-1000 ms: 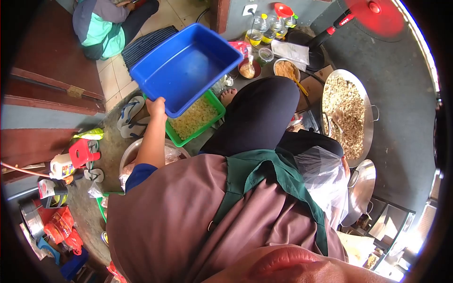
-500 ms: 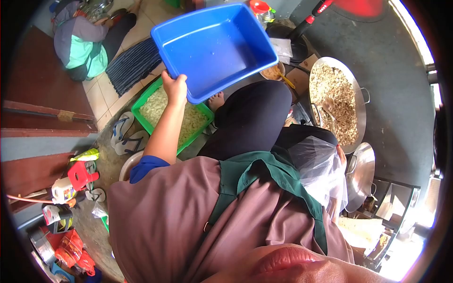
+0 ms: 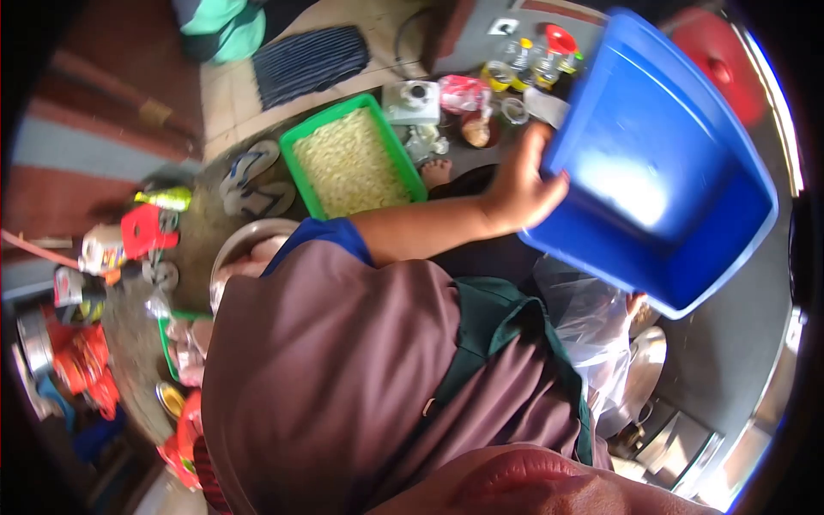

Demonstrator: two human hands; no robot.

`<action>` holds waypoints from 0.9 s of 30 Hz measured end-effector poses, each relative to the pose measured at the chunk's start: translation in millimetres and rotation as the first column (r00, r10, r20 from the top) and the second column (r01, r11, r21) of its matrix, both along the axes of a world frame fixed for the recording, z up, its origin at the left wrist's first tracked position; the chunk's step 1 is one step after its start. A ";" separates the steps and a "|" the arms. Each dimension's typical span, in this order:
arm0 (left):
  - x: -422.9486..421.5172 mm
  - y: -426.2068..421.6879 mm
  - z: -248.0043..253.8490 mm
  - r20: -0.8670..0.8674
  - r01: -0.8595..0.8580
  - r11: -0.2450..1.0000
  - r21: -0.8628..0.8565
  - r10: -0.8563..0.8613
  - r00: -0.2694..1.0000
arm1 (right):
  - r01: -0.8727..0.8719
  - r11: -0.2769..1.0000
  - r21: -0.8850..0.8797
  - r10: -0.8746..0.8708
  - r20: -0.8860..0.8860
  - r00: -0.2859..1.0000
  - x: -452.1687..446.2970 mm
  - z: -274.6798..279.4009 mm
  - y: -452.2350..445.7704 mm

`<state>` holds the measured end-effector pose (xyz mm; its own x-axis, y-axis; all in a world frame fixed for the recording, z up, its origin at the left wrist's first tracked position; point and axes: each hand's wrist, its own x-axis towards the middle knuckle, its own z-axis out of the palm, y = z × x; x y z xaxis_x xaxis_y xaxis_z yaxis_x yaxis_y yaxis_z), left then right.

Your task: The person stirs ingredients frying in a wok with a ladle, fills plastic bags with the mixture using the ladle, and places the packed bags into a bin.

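Observation:
The raised blue tub [image 3: 639,163] is tilted, with its hollow side in view and nothing inside. My left hand [image 3: 528,184] grips its left edge, thumb along the rim. Of my right hand [image 3: 635,302] only a little skin shows, near the tub's lower edge beside clear plastic [image 3: 584,318]; its fingers are too hidden to read. A green tray [image 3: 415,182] of pale chopped pieces lies on the floor, left of the tub.
Bottles [image 3: 522,64] and a red fan [image 3: 717,69] stand at the back. Sandals [image 3: 257,197] lie left of the tray. A basin [image 3: 236,245] with bagged contents is near my left side. A metal pan [image 3: 645,365] sits at right. Part of another person [image 3: 227,26] shows top left.
My left hand has carried the blue tub to the right, from above the green tray, and tilted it. The tub now blocks the large pan of brown pieces. The view has shifted.

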<state>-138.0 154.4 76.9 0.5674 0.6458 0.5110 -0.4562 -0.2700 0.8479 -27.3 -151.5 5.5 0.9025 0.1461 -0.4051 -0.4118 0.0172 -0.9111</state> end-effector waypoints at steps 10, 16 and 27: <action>-68.3 58.6 -103.6 -0.196 -0.117 0.943 0.313 0.185 0.963 | -0.270 0.899 0.346 0.348 -0.190 0.918 13.6 -318.3 258.3; -177.9 160.0 -301.9 -0.978 -0.765 0.616 0.188 0.044 -0.205 | -0.331 0.420 0.845 0.531 0.067 0.845 18.5 -511.4 374.4; -253.7 178.8 -354.5 -0.996 -0.806 0.588 -0.075 0.000 0.093 | -0.353 0.577 0.737 0.487 0.036 0.872 25.6 -493.2 370.3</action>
<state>-391.7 333.2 -277.5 -0.1684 0.7927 -0.5858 0.6714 0.5274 0.5206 -1.7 218.9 -487.7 0.5989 0.7897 -0.1332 -0.6733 0.4064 -0.6176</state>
